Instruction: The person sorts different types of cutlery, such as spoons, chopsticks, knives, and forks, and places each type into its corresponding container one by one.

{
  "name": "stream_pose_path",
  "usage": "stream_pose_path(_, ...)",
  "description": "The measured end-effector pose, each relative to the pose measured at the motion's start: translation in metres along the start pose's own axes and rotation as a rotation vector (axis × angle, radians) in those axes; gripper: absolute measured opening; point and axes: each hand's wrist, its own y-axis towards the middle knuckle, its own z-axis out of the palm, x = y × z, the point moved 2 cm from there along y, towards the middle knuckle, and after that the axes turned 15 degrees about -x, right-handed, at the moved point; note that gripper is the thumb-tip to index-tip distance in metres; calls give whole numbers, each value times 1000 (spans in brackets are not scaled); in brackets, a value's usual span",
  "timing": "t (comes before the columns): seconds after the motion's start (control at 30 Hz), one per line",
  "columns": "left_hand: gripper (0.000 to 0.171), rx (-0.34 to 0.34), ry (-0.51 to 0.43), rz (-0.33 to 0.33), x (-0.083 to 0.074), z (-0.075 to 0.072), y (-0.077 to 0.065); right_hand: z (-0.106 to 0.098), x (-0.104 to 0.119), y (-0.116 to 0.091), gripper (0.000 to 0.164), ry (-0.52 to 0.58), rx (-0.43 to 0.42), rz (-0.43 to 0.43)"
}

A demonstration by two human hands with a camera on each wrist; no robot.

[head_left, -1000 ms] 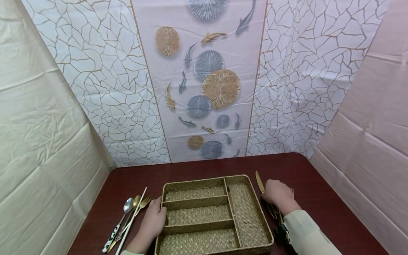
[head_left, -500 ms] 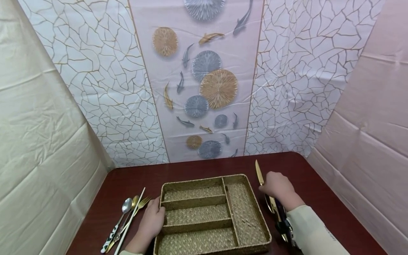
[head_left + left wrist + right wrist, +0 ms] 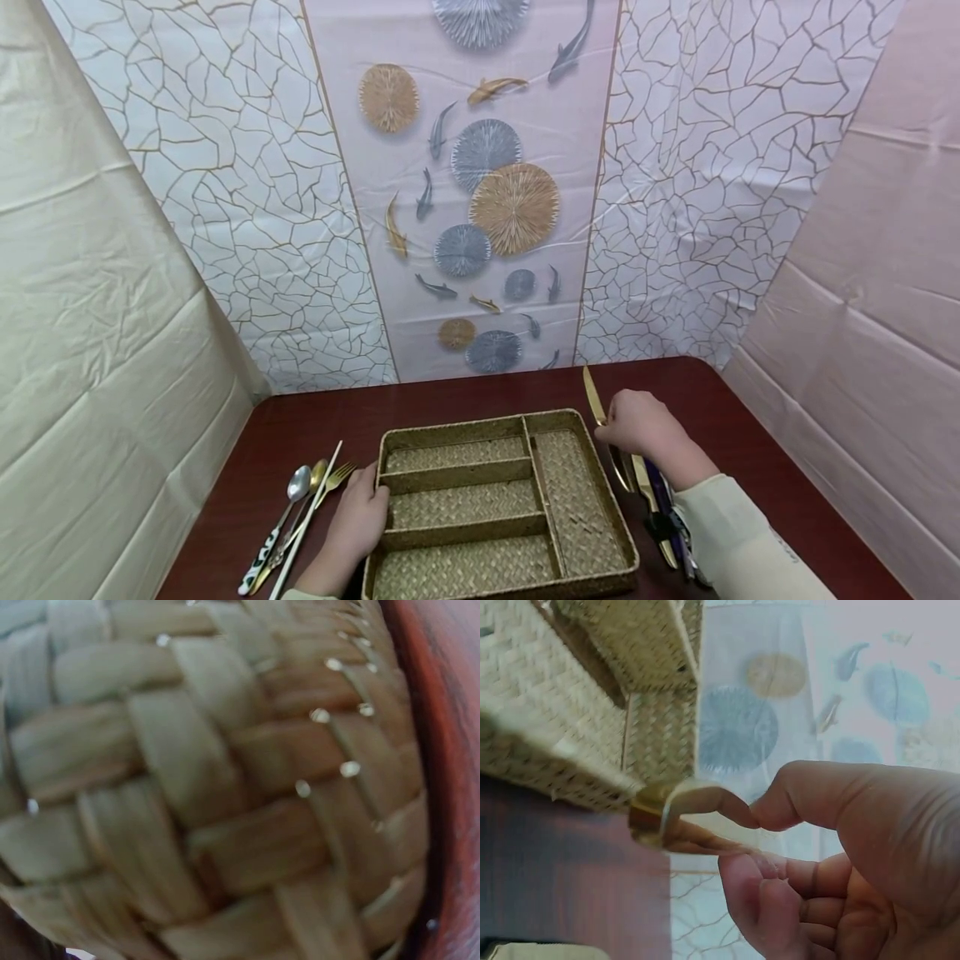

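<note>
A woven cutlery tray (image 3: 470, 529) with several compartments lies on the dark red table. My left hand (image 3: 358, 515) holds its left side, thumb at the rim. Woven wall (image 3: 202, 772) fills most of the left wrist view; the fingers do not show there. Beyond the tray's right edge, my right hand (image 3: 641, 425) pinches a gold knife (image 3: 592, 393), blade pointing away. In the right wrist view the thumb and index finger of the right hand (image 3: 817, 855) close on its gold handle (image 3: 646, 817). More cutlery, including a gold piece (image 3: 645, 487), lies under the right forearm, partly hidden.
Left of the tray are a silver spoon (image 3: 297, 482) with a patterned handle, a gold spoon (image 3: 317, 473), a gold fork (image 3: 341, 475) and white chopsticks (image 3: 315, 504). A patterned cloth (image 3: 480, 317) hangs behind the table (image 3: 465, 398), with plain cloth on both sides.
My right hand has moved away from me and slightly left, drawing the gold knife off the other cutlery on the right. My left hand stays at the tray.
</note>
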Motion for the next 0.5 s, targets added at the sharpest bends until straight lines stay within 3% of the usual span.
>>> stream_pose_path(0.5,53,0,-12,-5,1,0,-1,13,38,-13,51,8,143,-51)
